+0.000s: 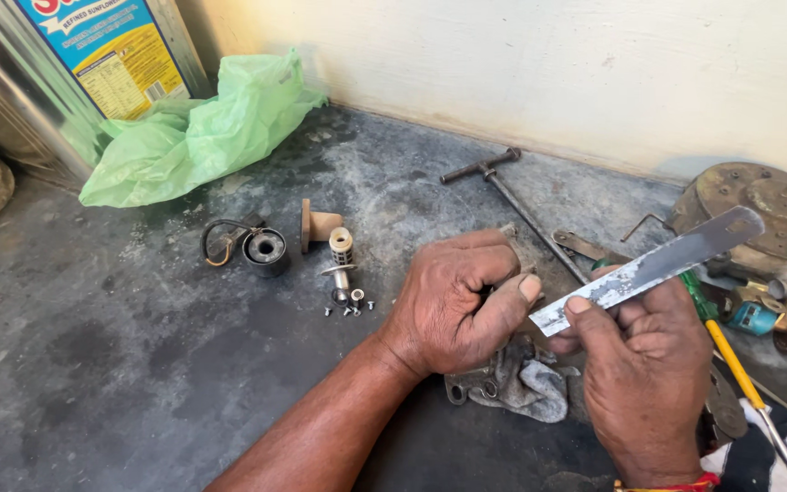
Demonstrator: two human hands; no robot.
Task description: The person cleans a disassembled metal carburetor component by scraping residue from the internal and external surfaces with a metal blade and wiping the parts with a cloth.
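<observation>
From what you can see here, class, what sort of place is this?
Probably an informal repair spot on a bare concrete floor: a T-handle wrench, small dismantled parts and screwdrivers lie around the hands.

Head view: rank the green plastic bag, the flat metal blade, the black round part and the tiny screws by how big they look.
1. Green plastic bag
2. Flat metal blade, though it sits nearer the camera, in the right hand
3. Black round part
4. Tiny screws
</observation>
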